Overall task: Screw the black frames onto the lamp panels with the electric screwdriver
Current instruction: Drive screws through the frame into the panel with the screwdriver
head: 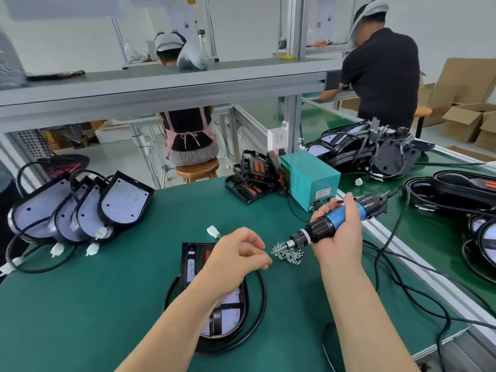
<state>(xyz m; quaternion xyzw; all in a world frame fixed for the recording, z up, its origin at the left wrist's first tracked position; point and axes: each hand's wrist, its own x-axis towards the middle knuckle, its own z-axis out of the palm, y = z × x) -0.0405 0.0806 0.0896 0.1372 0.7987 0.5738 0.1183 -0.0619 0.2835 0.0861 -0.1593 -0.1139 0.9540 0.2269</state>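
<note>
On the counter (107, 304): right grip (341, 229) clasped one electric screwdriver (319, 230); left grip (236, 256) curled, contents untellable. One screw pile (288, 255), one lamp panel (193, 261), four stacked panels (124, 201).

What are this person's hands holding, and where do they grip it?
Right hand grips the electric screwdriver round its blue body. Left hand: curled above the table, contents cannot be told.

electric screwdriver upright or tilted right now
Tilted, close to level. The right hand grips the electric screwdriver by its blue body, and its bit end points down-left into the pile of screws on the green mat.
</note>
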